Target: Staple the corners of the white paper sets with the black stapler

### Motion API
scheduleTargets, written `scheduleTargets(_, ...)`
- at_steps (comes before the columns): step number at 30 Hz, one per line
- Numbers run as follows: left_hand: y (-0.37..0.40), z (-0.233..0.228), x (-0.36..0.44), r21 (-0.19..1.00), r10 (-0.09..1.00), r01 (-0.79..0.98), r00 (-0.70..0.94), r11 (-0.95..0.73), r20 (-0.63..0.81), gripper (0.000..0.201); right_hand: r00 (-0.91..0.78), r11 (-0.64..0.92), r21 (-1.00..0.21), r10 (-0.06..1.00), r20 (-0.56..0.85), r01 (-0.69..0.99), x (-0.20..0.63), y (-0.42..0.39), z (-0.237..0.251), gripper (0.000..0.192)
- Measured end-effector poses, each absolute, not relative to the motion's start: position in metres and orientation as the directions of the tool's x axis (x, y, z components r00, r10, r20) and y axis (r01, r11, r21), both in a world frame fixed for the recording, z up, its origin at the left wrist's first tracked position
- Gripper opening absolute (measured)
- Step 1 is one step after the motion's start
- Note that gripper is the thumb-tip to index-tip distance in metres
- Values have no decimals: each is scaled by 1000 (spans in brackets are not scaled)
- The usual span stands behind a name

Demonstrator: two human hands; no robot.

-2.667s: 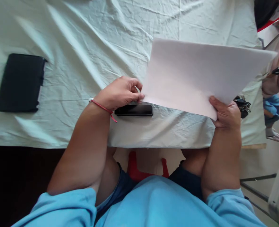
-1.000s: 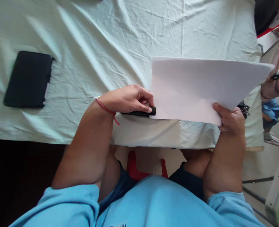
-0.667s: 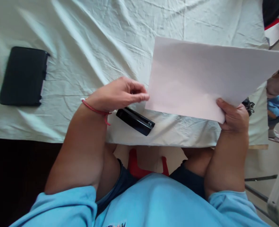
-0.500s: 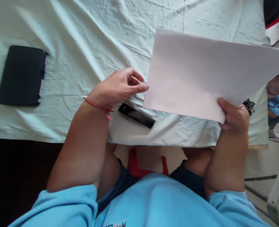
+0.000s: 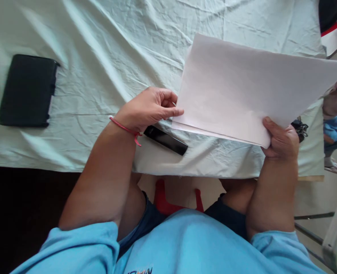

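White sheets of paper (image 5: 237, 87), at least two and slightly fanned at the left edge, are held over the table in front of me. My right hand (image 5: 282, 139) grips their lower right part, thumb on top and fingers underneath. My left hand (image 5: 154, 106) pinches the left edge between thumb and fingers; the fingertips are partly behind the paper. Just below my left hand lies a black, glossy, narrow stapler-like object (image 5: 166, 140), whose exact kind I cannot make out. Small black binder clips (image 5: 300, 130) show partly behind my right hand.
A pale green, wrinkled cloth (image 5: 114, 45) covers the table. On the left lies a flat black case (image 5: 28, 91). Parts of another person (image 5: 335, 104) show at the right edge, beside a metal frame (image 5: 313, 232). A red stool (image 5: 165, 199) is below me.
My left hand has shifted slightly right and down onto the paper's edge. The sheets have fanned apart at the left, so a lower one now shows. My right hand has barely moved.
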State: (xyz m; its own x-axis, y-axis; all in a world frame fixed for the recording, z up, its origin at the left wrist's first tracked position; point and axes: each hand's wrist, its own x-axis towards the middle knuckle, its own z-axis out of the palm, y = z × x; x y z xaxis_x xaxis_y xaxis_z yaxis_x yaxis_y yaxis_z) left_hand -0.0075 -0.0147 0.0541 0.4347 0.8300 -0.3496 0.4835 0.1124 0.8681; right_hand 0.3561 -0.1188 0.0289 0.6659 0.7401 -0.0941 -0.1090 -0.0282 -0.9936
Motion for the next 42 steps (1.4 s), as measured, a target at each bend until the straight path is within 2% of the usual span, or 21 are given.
scheduleTargets(3, -14, 53, -10, 865, 807, 489, 463, 111, -365, 28, 674, -17, -992, 732, -99, -127, 356, -118, 28, 47)
scheduleTargets(9, -16, 55, -10, 886, 874, 450, 381, 110, -302, 41, 690, 37, -992, 722, -54, -117, 356, -115, 26, 47)
scheduleTargets(11, -17, 56, -9, 906, 885, 409, 374, 111, -278, 35, 705, 49, -991, 707, -54, -125, 356, -114, 26, 47)
scheduleTargets(16, -17, 59, -10, 901, 807, 419, 490, 114, -330, 24, 716, 75, -990, 698, -33, -118, 354, -112, 27, 41)
scheduleTargets(22, -16, 60, -12, 904, 820, 413, 474, 112, -319, 45, 710, 89, -986, 703, -37, -139, 351, -111, 26, 46)
scheduleTargets(26, -17, 55, -8, 934, 871, 315, 393, 172, -293, 47, 714, 96, -985, 700, -35, -143, 352, -111, 25, 45)
scheduleTargets(31, -16, 43, -5, 980, 940, 113, 285, 161, -188, 26, 714, 83, -984, 698, -58, -161, 358, -112, 20, 50)
scheduleTargets(33, -15, 39, -3, 988, 954, 58, 258, 144, -155, 24, 708, 91, -984, 705, -46, -155, 359, -111, 18, 48)
scheduleTargets(42, -16, 38, 2, 985, 970, 107, 189, 132, -151, 42, 700, 96, -987, 714, -21, -127, 354, -111, 19, 45)
